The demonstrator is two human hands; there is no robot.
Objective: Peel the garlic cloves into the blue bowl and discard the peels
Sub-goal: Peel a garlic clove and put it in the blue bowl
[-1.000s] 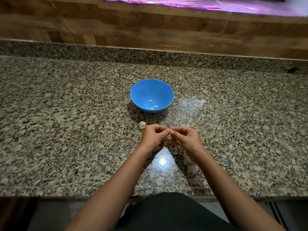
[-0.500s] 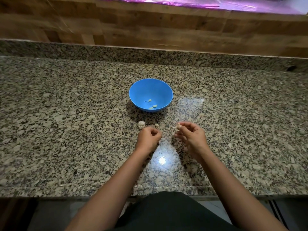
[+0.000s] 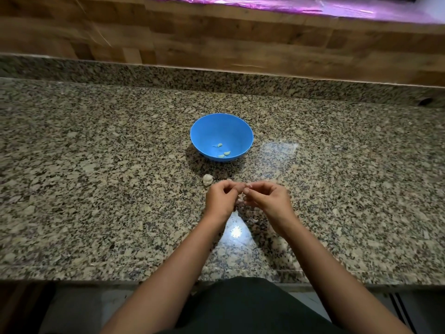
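A blue bowl (image 3: pixel 207 131) stands on the granite counter with three peeled cloves (image 3: pixel 224 153) at its bottom. In front of it, slightly left, lies a partial garlic head (image 3: pixel 207 179). My left hand (image 3: pixel 220 197) and my right hand (image 3: pixel 263 197) meet just in front of the bowl, fingertips pinching one small garlic clove (image 3: pixel 245 191) between them. The clove is mostly hidden by my fingers. A thin bit of peel (image 3: pixel 240 196) hangs below the fingertips.
The speckled granite counter (image 3: pixel 96 177) runs wide to both sides, with its front edge near my body. A granite upstand and wooden wall stand behind the bowl. A bright light reflection (image 3: pixel 235 231) shines between my forearms.
Half a second ago my hands were apart, the clove in my right hand. They have come back together and both pinch the clove again.
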